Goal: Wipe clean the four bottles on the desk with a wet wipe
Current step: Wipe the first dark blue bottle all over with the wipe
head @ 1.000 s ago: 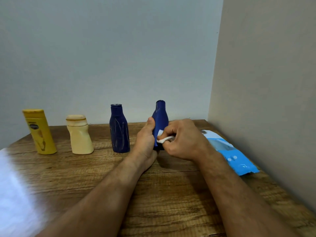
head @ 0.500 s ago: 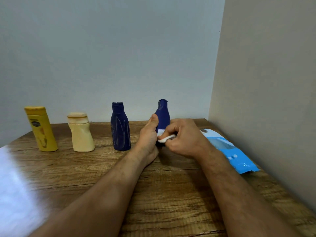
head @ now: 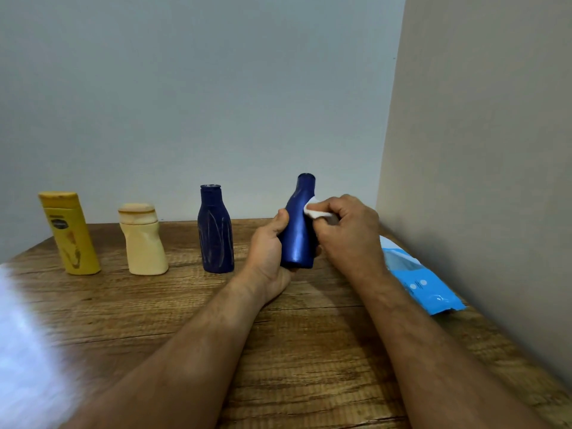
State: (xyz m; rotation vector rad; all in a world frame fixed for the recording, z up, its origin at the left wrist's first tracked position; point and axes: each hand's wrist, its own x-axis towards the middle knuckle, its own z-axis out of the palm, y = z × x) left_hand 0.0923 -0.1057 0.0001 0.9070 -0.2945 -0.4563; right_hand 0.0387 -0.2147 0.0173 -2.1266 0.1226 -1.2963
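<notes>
Four bottles are counted on the wooden desk [head: 309,351]. Our left hand [head: 267,252] is wrapped round the base of the blue bottle [head: 298,230], tilted for access. Our right hand [head: 346,230], fingers curled, pinches one white wet wipe [head: 314,209] against its neck. One navy bottle [head: 215,230], one cream bottle [head: 143,239] and one yellow bottle [head: 69,233] stand in a row; one blue wipes packet [head: 424,283] lies right.

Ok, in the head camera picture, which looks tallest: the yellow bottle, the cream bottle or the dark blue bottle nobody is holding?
1. yellow bottle and dark blue bottle: nearly the same height, too close to rank, and both stand about equally far away.
2. cream bottle: clearly the shortest.
</notes>
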